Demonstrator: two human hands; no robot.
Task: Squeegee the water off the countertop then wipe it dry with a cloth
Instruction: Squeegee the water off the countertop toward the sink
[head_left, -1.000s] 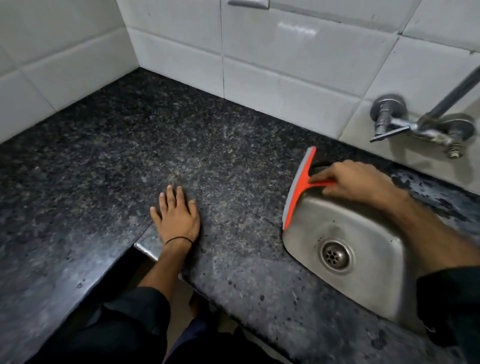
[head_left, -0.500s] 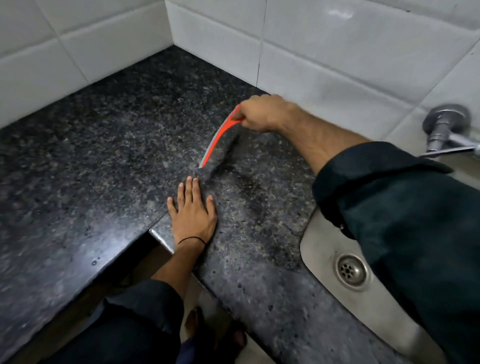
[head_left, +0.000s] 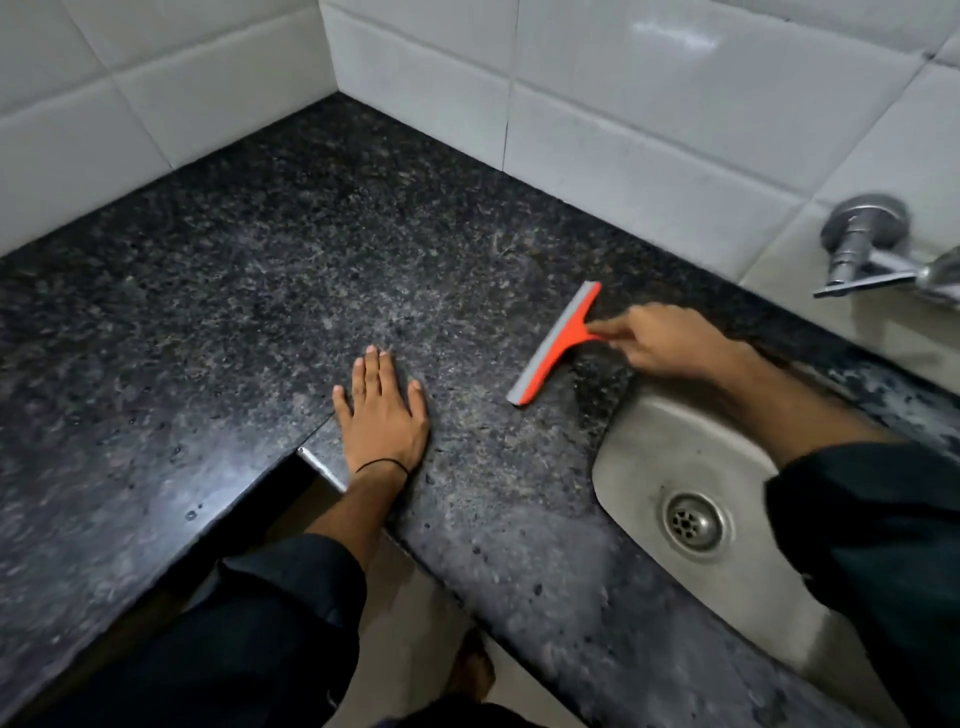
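An orange squeegee (head_left: 555, 347) with a grey rubber blade rests blade-down on the dark speckled granite countertop (head_left: 270, 270), a short way left of the sink. My right hand (head_left: 660, 340) grips its handle from the right. My left hand (head_left: 382, 410) lies flat on the counter with fingers spread, palm down, near the inner corner of the front edge and to the left of the squeegee. It holds nothing. No cloth is in view.
A steel sink (head_left: 727, 499) with a round drain is set into the counter at the right. A metal tap (head_left: 872, 249) juts from the white tiled wall (head_left: 649, 104) above it. The counter's front edge steps back in an L by my left wrist.
My right hand has dragged the squeegee from the back wall to the right, toward the sink. One second ago it was at the sink's rim. My left hand stayed put.
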